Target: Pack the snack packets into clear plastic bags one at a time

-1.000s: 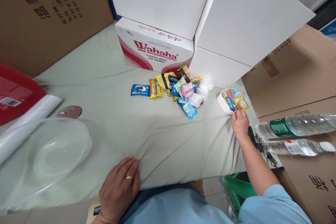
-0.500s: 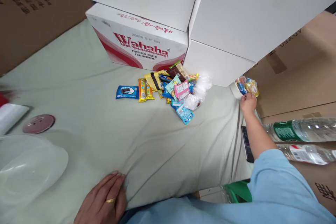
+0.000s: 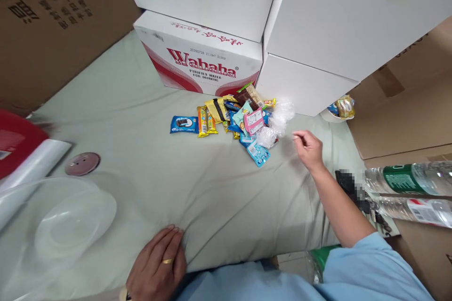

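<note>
My left hand (image 3: 158, 258), with a gold ring, lies flat on the pale green cloth (image 3: 212, 188) near the front edge. My right hand (image 3: 309, 149) hovers over the cloth, its fingers curled together and nothing visible in them. Left of it lies a pile of packaged snacks: clear crinkled plastic wrap (image 3: 280, 115), a pink packet (image 3: 254, 121), a light blue packet (image 3: 258, 151), a brown bar packet (image 3: 249, 97), yellow packets (image 3: 206, 121) and a dark blue packet (image 3: 184, 124). Beyond my right hand, a white bowl (image 3: 331, 116) holds a few wrapped snacks (image 3: 344, 106).
A Wahaha water carton (image 3: 208, 68) and white boxes (image 3: 318, 19) stand behind the pile. At left are a translucent basin (image 3: 102, 207), a mauve disc (image 3: 83, 163), a white roll (image 3: 38, 178) and a red object (image 3: 21, 141). Plastic bottles (image 3: 406, 178) lie at right.
My right hand has come away from the white bowl and moved left toward the snack pile. The view has shifted slightly left; my left hand still rests on the cloth.
</note>
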Available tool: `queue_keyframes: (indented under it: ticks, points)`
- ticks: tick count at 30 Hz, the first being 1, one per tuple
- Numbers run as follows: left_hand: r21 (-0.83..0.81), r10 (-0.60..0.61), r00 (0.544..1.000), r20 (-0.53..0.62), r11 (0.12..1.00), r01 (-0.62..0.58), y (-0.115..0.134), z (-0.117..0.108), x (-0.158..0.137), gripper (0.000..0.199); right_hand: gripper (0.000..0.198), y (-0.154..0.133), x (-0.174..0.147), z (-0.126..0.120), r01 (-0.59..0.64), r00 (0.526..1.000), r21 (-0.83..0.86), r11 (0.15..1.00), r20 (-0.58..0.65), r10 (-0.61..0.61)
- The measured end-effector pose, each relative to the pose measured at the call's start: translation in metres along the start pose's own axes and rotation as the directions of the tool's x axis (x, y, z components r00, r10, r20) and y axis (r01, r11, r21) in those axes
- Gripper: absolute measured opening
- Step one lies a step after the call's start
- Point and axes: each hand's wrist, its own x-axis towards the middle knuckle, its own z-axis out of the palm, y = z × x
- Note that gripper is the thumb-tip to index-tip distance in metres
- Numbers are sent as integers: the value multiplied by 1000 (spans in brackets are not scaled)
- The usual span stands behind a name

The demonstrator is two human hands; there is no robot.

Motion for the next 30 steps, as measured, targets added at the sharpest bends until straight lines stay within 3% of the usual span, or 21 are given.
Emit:
queue_keyframes:
  ticks: [2, 4, 6, 8, 10, 13, 15, 17, 19, 21, 24, 27, 28, 30]
  points:
    - [-65, -19, 1000, 9, 998, 19, 0, -1, -1, 32, 25, -28, 2, 16, 78, 986, -6, 997, 146, -77]
    - [-168, -62, 998, 16, 984, 64, -1, -3, -2, 28, 32, -45, 7, 33, 91, 969, -57, 994, 237, -75]
    - [-262, -133, 991, 6, 956, 130, -1, -7, -2, 27, 26, -52, 10, 46, 84, 958, -141, 986, 282, -41]
    - [-324, -190, 982, -11, 930, 176, -1, -13, 1, 28, 16, -56, 9, 50, 72, 963, -182, 981, 268, -21]
    - [-379, -213, 977, -16, 906, 191, 0, -17, 7, 28, 20, -60, 1, 44, 31, 980, -130, 991, 200, -5]
    - [-493, -233, 972, 20, 844, 212, 1, -19, 26, 28, 22, -70, -24, 25, -174, 980, 124, 977, 115, 160]
    - [-585, -257, 961, 104, 765, 268, 1, -14, 43, 25, 26, -79, -47, 14, -380, 924, 357, 853, 121, 361]
    - [-675, -269, 934, 233, 647, 355, 1, -5, 62, 19, 32, -91, -70, 9, -517, 838, 535, 668, 159, 522]
    - [-738, -258, 893, 368, 503, 449, 4, 8, 78, 15, 36, -105, -90, 9, -563, 779, 623, 544, 180, 600]
    - [-760, -230, 844, 485, 366, 537, 11, 23, 92, 18, 36, -122, -106, 13, -571, 759, 642, 511, 176, 627]
    - [-765, -164, 787, 595, 184, 617, 30, 44, 107, 32, 30, -151, -122, 20, -576, 792, 545, 609, 188, 581]
    - [-795, -126, 806, 578, 135, 591, 48, 61, 113, 77, 22, -181, -130, 24, -458, 885, 340, 821, 263, 385]
    - [-793, -119, 802, 585, 125, 597, 52, 65, 113, 81, 21, -189, -131, 25, -390, 905, 282, 876, 293, 309]
    - [-755, -83, 758, 646, 72, 652, 54, 71, 113, 68, 20, -199, -134, 24, -316, 913, 206, 926, 332, 238]
